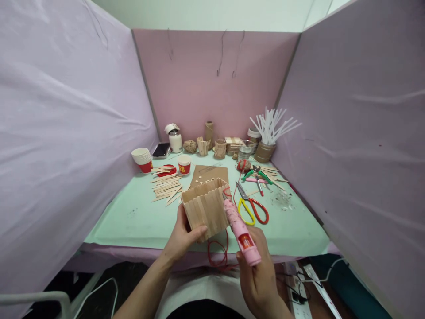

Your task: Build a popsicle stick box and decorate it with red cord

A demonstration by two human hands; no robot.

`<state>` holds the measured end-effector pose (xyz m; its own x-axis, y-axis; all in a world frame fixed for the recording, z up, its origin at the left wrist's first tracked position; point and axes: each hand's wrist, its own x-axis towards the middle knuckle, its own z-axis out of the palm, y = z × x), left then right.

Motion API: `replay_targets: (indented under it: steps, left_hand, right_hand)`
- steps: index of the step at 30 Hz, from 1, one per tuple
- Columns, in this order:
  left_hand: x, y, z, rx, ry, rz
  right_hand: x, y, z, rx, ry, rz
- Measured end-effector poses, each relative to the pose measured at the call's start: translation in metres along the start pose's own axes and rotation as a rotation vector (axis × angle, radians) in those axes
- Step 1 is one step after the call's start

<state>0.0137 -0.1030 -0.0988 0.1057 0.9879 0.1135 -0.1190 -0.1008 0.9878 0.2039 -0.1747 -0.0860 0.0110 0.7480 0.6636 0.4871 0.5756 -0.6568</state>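
Craft-stick box [206,212], its visible walls apparently complete, sits tilted in the left hand's [184,234] grip above the table [133,226]; the right hand [257,268] clasps a pink hot-glue gun [237,223], nozzle beside one corner. Red cord [219,266] dangles, seemingly mostly unattached.

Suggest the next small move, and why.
Probably squeeze a small dab of glue by the near right corner of the wooden-stick box: the left hand is holding it, the right hand has the pink glue gun with its tip close to that corner, and red cord runs beside it.
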Motion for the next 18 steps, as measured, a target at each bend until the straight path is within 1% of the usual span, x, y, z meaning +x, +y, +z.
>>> replay_targets:
  steps: [5, 18]
  left_hand:
    - [-0.0027, 0.0010, 0.0020, -0.024, 0.005, 0.002]
    - [-0.0043, 0.0037, 0.0033, 0.002, 0.000, 0.006]
  right_hand:
    - [-0.0013, 0.0024, 0.0004, -0.050, 0.023, -0.032]
    - [-0.0007, 0.0018, 0.0018, -0.051, 0.019, -0.022]
